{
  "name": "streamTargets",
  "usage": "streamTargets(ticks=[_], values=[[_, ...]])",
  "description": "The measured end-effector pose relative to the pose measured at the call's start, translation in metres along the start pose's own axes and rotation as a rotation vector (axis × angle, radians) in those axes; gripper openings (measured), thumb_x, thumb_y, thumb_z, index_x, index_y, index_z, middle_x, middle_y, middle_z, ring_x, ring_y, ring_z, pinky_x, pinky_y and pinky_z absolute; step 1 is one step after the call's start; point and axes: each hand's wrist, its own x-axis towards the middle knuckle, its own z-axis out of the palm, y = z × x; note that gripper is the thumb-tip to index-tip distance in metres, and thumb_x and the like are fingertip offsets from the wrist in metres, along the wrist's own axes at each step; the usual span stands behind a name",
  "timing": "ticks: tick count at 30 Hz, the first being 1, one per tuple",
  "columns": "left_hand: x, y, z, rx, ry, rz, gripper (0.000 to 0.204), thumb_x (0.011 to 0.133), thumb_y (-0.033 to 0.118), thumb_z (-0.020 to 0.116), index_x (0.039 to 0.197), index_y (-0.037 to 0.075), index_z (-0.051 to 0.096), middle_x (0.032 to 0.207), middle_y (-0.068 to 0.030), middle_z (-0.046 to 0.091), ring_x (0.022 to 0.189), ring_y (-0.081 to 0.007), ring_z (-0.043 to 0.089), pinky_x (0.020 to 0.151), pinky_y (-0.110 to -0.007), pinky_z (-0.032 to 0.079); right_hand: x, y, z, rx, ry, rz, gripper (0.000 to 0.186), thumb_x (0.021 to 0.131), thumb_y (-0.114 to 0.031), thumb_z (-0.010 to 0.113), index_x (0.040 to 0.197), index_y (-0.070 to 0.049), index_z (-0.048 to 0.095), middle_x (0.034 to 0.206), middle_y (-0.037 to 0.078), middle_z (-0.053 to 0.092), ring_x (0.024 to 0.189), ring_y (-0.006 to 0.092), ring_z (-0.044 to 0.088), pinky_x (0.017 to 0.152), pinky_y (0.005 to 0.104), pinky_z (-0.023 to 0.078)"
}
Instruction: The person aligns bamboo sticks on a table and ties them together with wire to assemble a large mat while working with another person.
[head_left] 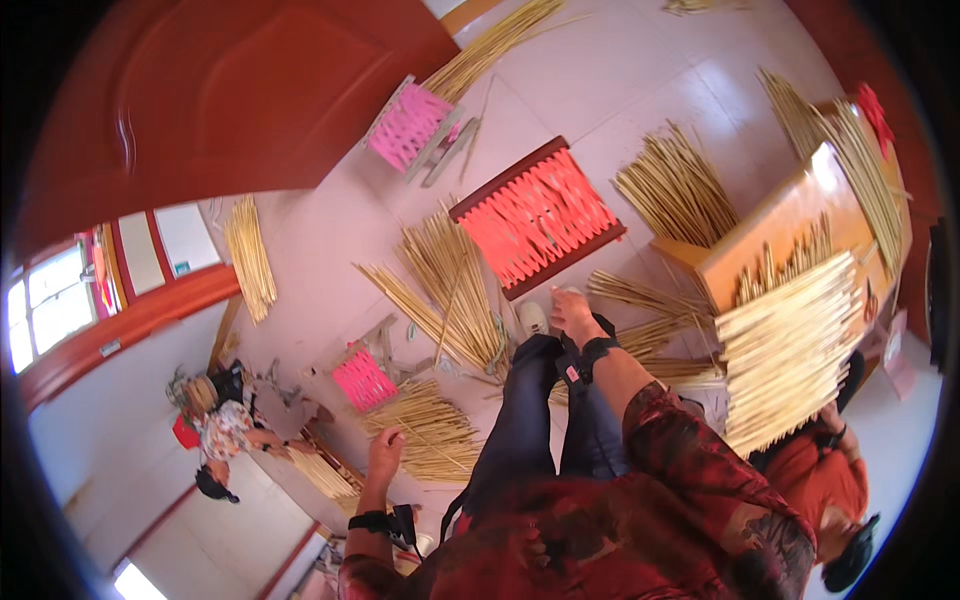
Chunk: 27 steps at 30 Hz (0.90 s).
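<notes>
My left hand (pixel 386 450) hangs at the left with its fingers loosely bent and nothing visible in it. Below it, a spread of straw-coloured stalks (pixel 425 425) lies on the floor. In front of my legs, my right hand (pixel 573 313) is held out, its fingers slightly apart and bare of any object. Just ahead of that hand stands a low stool (pixel 540 217) with a dark wooden frame and a woven red-pink strap seat. Between the two hands, more stalks (pixel 455 290) lie fanned out, one bundle beside the stool.
Two pink-seated folding stools (pixel 410 128) (pixel 364 380) stand to the left. At right, a wooden table (pixel 770 230) bears stalk bundles; a person in orange (pixel 815 480) sits beside it. Another person (pixel 235 435) works at far left. A red-brown door (pixel 230 90) fills the upper left.
</notes>
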Motion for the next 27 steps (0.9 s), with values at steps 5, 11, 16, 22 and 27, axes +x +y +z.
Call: streamTargets(ticks=[5,11,16,22,27], values=[[-0.005,0.003,0.049,-0.109,-0.066,-0.006,0.022,0.081,0.017,0.056,0.097,0.002,0.056,0.082,-0.0102,0.060,0.077,-0.0148,0.057,0.070,-0.026,0.044,0.073,0.027,0.004,-0.016,0.070,0.073,0.057,0.075,-0.039,0.062,0.117,-0.008,0.039,0.111,0.010,0.046,0.099,0.0279,0.046,0.082,0.0491,0.038],[-0.031,-0.013,0.072,-0.176,-0.062,-0.209,0.029,0.082,0.020,0.055,0.103,0.001,0.054,0.093,-0.0154,0.061,0.089,-0.0228,0.059,0.078,-0.030,0.045,0.113,0.033,0.018,0.451,-0.054,-0.054,0.039,0.075,-0.035,0.063,0.105,-0.013,0.051,0.094,0.006,0.055,0.087,0.0195,0.051,0.078,0.0459,0.041],[-0.069,-0.049,0.086,-0.370,0.054,-0.444,0.031,0.081,0.022,0.055,0.104,0.000,0.054,0.095,-0.0167,0.061,0.091,-0.0264,0.059,0.078,-0.033,0.046,0.088,-0.011,0.052,0.385,0.137,-0.219,0.031,0.077,-0.033,0.062,0.100,-0.013,0.055,0.091,0.004,0.057,0.083,0.0209,0.052,0.077,0.0350,0.042],[-0.100,-0.062,0.122,-0.454,0.102,-0.379,0.032,0.080,0.022,0.054,0.102,0.000,0.055,0.094,-0.0183,0.061,0.090,-0.0277,0.059,0.077,-0.034,0.046,0.017,-0.145,0.043,-0.553,0.217,-0.617,0.044,0.070,-0.008,0.063,0.111,-0.007,0.048,0.091,0.007,0.056,0.076,0.0182,0.052,0.071,0.0314,0.044],[-0.112,-0.058,0.138,-0.647,0.205,-0.411,0.031,0.079,0.022,0.054,0.101,0.000,0.056,0.093,-0.0194,0.060,0.089,-0.0292,0.059,0.076,-0.035,0.046,-0.050,-0.192,0.047,-0.433,-0.117,-0.692,0.020,0.078,-0.018,0.058,0.094,-0.006,0.056,0.085,0.005,0.058,0.069,0.0184,0.057,0.060,0.0324,0.048]])
